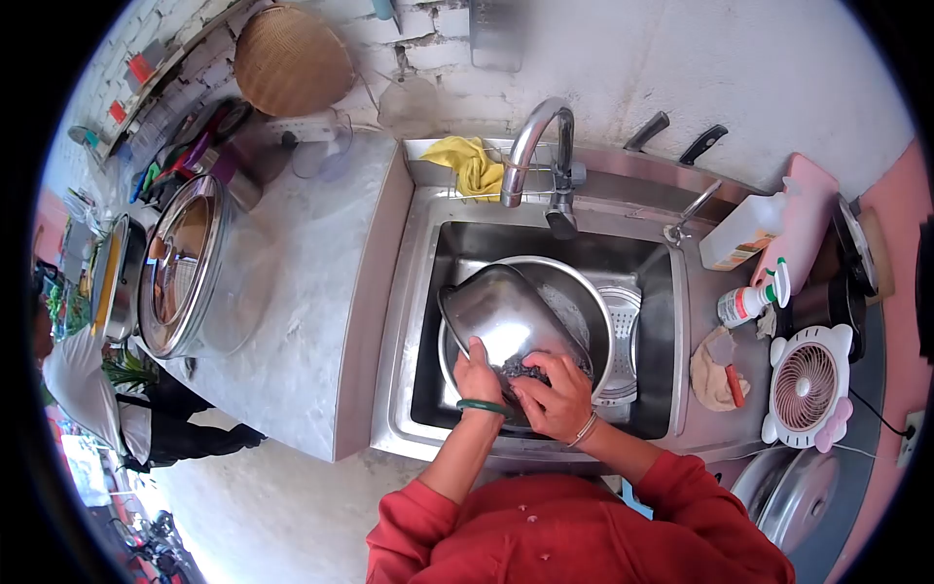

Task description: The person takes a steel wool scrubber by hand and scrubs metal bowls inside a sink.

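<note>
A shiny stainless steel bowl [501, 307] is tipped on its side in the sink, its outer surface facing up. My left hand [477, 378], with a green bangle at the wrist, grips the bowl at its near left rim. My right hand [559, 394] presses a dark, wiry steel wool scourer [516, 369] against the bowl's near side; its fingers partly cover the scourer. Beneath the tilted bowl sits a larger metal basin [607, 326] with some liquid in it. A perforated metal tray [620, 304] stands to the right, partly hidden by the basin.
The sink [658, 389] surrounds the basin, with a curved faucet [545, 127] behind. A yellow cloth [465, 164] hangs at the back left. On the right are a spray bottle [749, 304], a white jug [741, 234] and a fan [806, 387]. A glass lid [180, 268] stands on the left counter [302, 292].
</note>
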Demonstrator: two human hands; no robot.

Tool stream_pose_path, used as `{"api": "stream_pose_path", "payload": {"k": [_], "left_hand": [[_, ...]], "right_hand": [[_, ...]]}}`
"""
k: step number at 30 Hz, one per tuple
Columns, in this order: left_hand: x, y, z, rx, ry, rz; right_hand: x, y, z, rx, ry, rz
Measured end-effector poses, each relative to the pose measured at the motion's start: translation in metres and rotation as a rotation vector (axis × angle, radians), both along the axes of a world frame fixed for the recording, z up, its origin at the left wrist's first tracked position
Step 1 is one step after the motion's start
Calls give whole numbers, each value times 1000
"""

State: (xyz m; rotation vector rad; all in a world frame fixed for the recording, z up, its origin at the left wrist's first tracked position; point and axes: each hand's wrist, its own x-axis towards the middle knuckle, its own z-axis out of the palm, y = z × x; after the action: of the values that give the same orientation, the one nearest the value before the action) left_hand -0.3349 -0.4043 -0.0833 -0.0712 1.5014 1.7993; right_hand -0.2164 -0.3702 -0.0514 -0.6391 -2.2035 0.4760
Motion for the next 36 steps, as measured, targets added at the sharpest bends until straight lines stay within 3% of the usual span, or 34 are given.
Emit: {"api": "stream_pose_path", "payload": {"k": [5,8,12,15,17,19,22,26,30,33,36], "left_hand": [[7,2,0,1,-16,12],[8,3,5,25,16,-8],[7,2,-9,-2,50,-22],[10,6,-1,14,32,31],[9,4,5,-3,41,20],[7,5,1,-12,89,-7],[11,6,-10,-31,133,-10],[9,8,-2,-13,133,-28],[11,10,-9,-14,150,-39],[10,10,-5,-19,149,-69],[8,9,-4,41,74,-24]], "right_hand": [[-19,39,5,4,50,-170],[-19,12,9,98,11,19],[-20,39,12,104,1,-135],[-19,36,17,99,-58,-104],[-14,19,13,96,-61,109],[-16,23,12,167,-72,118],[-23,47,15,137,-73,-108],[-16,19,15,139,-105,100],[-23,44,17,107,-79,-106],[-19,19,13,97,-83,110],[-18,36,18,102,-86,29]]}}
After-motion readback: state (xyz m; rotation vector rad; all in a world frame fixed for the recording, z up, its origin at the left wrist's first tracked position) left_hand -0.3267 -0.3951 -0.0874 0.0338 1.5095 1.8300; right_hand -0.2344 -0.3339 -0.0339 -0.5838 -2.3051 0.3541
